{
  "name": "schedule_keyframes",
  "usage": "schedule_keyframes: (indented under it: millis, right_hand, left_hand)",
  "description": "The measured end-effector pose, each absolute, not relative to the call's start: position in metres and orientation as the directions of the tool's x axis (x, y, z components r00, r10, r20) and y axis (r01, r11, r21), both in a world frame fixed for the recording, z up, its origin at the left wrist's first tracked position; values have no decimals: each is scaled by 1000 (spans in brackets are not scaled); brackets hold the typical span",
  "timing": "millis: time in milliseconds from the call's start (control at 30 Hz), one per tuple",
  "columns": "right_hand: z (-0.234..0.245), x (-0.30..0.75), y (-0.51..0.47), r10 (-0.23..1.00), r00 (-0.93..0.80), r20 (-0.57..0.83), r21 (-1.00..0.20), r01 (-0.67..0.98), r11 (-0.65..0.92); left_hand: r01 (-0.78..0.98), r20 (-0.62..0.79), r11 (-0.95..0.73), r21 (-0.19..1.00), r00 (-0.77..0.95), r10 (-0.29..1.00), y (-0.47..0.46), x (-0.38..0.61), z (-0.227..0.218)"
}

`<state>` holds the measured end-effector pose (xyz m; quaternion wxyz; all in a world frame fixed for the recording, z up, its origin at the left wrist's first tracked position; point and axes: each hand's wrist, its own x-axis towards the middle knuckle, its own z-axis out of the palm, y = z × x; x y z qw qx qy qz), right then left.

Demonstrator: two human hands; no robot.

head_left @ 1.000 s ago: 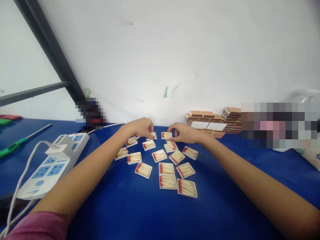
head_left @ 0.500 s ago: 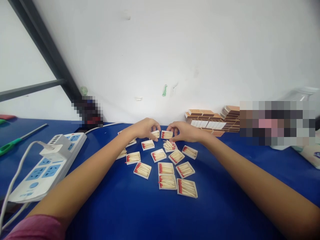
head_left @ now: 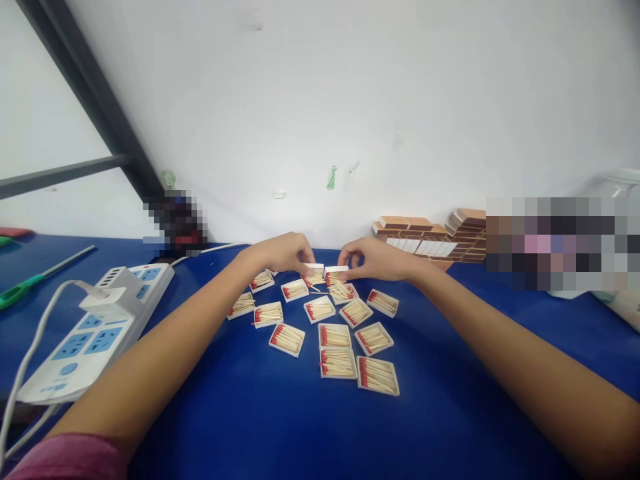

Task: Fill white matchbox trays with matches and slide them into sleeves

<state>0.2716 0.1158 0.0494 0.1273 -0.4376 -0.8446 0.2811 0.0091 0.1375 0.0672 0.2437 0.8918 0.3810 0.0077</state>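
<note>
At the far end of the cluster, my left hand (head_left: 286,255) is closed on a white matchbox tray (head_left: 314,267), thumb in front. Close to it on the right, my right hand (head_left: 377,259) pinches another matchbox tray (head_left: 336,270), which is tilted up with its white wall showing. Some loose matches (head_left: 317,291) lie below the two trays. A matchbox tray with matches heaped crosswise (head_left: 343,291) sits just in front of my right thumb. Several more filled trays, such as the front right one (head_left: 378,376), lie flat nearer to me, red heads mostly leftward.
Stacked brown matchboxes (head_left: 430,235) stand by the wall on the right. To the left lies a white power strip (head_left: 100,333) with a plugged-in adapter and cable. A green-handled rod (head_left: 30,288) lies beyond it on the blue table (head_left: 280,427).
The right-hand tray has tipped up, and both trays are closer together. Loose matches now show on the table below them. The view has shifted slightly.
</note>
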Motion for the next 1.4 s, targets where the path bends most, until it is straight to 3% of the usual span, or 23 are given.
schedule_keyframes:
  millis: [400,767,1067,1400]
  right_hand:
    - [30,261,114,820,-517,247,-522,642,562]
    - [29,254,106,795,-531,294,-428,670,606]
    - [35,259,106,755,-607,247,-287,699,655]
    - [55,265,100,799,-602,0,-515,685,516]
  left_hand:
    - [736,-2,-648,197,661,751,126,26,68]
    - [764,36,-644,33,643,765,112,34,71]
    - [774,-117,-623,109,633,766,111,30,75]
    - [775,-269,-581,247,631,728,117,21,81]
